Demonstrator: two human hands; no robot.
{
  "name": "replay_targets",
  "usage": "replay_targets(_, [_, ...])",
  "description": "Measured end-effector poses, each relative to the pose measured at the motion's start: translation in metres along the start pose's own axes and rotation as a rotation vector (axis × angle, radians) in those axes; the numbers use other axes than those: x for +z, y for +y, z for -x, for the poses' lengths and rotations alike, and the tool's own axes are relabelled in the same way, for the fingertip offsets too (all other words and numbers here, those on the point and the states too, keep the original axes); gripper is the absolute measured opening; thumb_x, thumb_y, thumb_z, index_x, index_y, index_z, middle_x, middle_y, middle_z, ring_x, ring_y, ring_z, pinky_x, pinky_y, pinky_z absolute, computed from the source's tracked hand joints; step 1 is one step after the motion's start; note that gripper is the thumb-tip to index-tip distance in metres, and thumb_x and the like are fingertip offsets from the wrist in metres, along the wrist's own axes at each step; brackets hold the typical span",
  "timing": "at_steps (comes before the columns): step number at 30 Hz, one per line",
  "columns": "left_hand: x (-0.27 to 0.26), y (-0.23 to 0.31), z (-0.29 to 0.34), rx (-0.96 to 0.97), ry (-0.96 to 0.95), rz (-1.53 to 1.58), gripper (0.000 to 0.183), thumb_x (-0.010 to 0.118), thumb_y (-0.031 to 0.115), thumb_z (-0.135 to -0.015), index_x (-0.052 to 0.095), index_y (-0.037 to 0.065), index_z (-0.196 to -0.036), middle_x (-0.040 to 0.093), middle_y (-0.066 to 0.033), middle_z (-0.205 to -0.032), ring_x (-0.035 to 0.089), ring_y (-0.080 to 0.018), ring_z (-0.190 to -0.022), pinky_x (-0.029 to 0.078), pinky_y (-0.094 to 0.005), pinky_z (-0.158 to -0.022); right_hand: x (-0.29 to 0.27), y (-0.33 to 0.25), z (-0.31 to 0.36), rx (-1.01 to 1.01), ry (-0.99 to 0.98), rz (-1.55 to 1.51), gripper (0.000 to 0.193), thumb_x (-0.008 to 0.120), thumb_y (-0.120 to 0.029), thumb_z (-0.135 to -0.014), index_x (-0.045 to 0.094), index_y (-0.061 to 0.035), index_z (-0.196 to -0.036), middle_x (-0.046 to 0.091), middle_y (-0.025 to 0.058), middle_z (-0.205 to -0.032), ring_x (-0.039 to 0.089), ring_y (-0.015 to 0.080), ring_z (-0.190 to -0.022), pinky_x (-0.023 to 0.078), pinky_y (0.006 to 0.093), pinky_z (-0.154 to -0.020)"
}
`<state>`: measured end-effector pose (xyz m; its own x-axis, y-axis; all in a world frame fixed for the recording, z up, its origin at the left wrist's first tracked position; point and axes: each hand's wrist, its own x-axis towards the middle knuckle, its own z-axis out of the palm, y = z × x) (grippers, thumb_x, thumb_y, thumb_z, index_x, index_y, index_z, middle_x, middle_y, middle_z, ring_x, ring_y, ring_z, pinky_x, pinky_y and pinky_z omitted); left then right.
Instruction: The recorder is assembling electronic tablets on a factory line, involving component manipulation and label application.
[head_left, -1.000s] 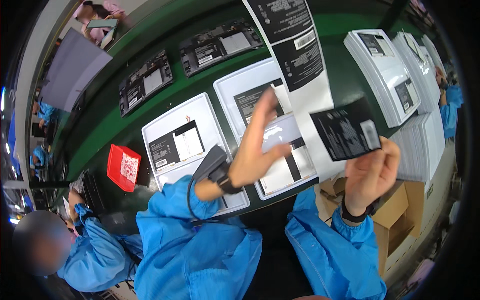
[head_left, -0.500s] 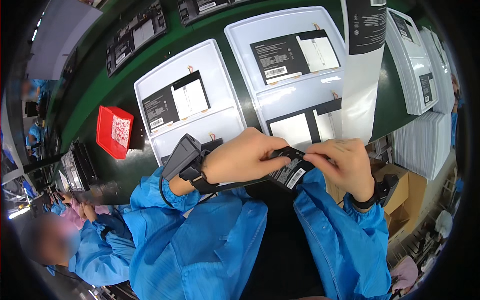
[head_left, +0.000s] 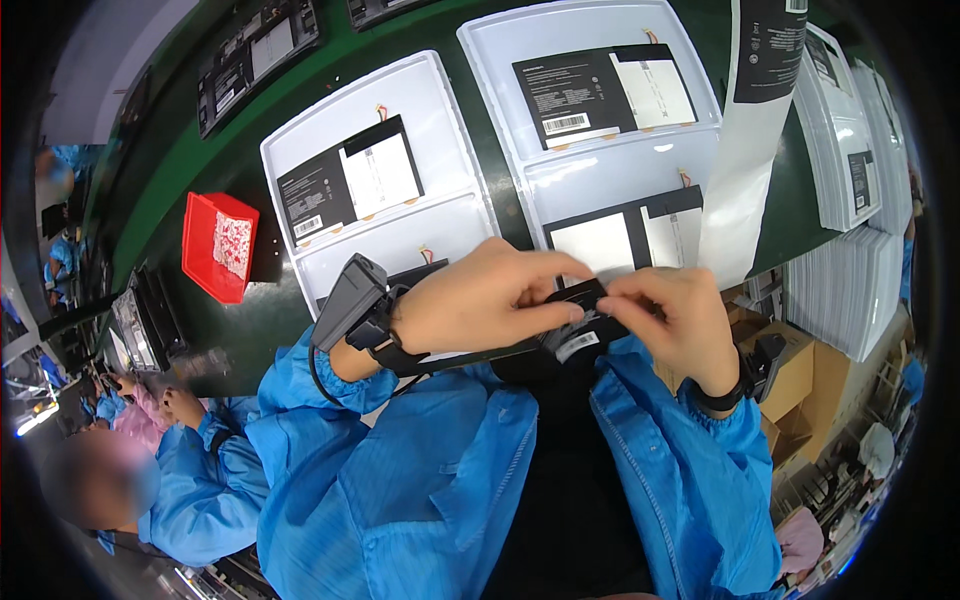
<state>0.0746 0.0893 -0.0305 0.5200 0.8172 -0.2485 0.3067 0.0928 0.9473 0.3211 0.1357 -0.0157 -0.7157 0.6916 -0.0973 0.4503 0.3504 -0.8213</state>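
While the left hand pinches a black sticker between finger and thumb, the right hand pinches its right corner the same way. The sticker is in front of the person's body, by the near edge of the green table. Just past the hands, a white plastic tray has flat battery packs with thin wires. A sticker strip hangs beside them.

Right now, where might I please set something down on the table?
Bare tabletop shows between the red bin, left white tray and dark device beyond. It is crowded around the right white tray, label strip and stacked trays.
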Motion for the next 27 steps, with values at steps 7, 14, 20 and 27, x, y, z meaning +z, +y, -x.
replay_targets(7, [-0.015, -0.022, 0.011, -0.005, 0.427, -0.123, 0.026, 0.068, 0.002, -0.092, 0.070, -0.001, -0.117, 0.075, -0.0096, -0.085, 0.071, -0.0167, -0.069, 0.056, -0.0281, -0.066, -0.001, 0.026, 0.003, 0.445, 0.218, -0.231, 0.012, 0.073, -0.007, -0.090, 0.074, 0.0053, -0.091, 0.065, 0.0058, -0.062, 0.056, 0.0077, -0.054, 0.042, 0.0235, -0.051])
replay_targets(14, [-0.015, -0.036, 0.017, 0.363, 0.493, -0.636, 0.033, 0.067, -0.009, -0.077, 0.071, 0.000, -0.109, 0.070, -0.0141, -0.109, 0.067, -0.0318, -0.101, 0.056, -0.0379, -0.084, -0.001, 0.026, -0.005, 0.435, 0.180, -0.164, 0.016, 0.073, -0.010, -0.091, 0.074, 0.0055, -0.092, 0.065, 0.0077, -0.063, 0.056, 0.0086, -0.055, 0.042, 0.0243, -0.052])
replay_targets(20, [-0.008, -0.037, 0.013, 0.457, 0.410, -0.784, 0.038, 0.070, -0.005, -0.070, 0.073, 0.002, -0.107, 0.069, -0.0111, -0.112, 0.065, -0.0310, -0.110, 0.056, -0.0404, -0.086, 0.001, 0.029, -0.008, 0.419, 0.176, -0.148, 0.016, 0.073, -0.011, -0.091, 0.075, 0.0050, -0.092, 0.067, 0.0089, -0.064, 0.058, 0.0104, -0.056, 0.044, 0.0250, -0.052])
replay_targets(27, [0.008, -0.035, 0.005, 0.572, 0.349, -0.916, 0.030, 0.069, 0.006, -0.075, 0.073, 0.003, -0.104, 0.068, -0.0096, -0.116, 0.063, -0.0298, -0.115, 0.055, -0.0400, -0.092, 0.001, 0.028, -0.007, 0.384, 0.187, -0.113, 0.017, 0.074, -0.012, -0.091, 0.075, 0.0051, -0.093, 0.068, 0.0104, -0.065, 0.060, 0.0114, -0.056, 0.045, 0.0255, -0.052])
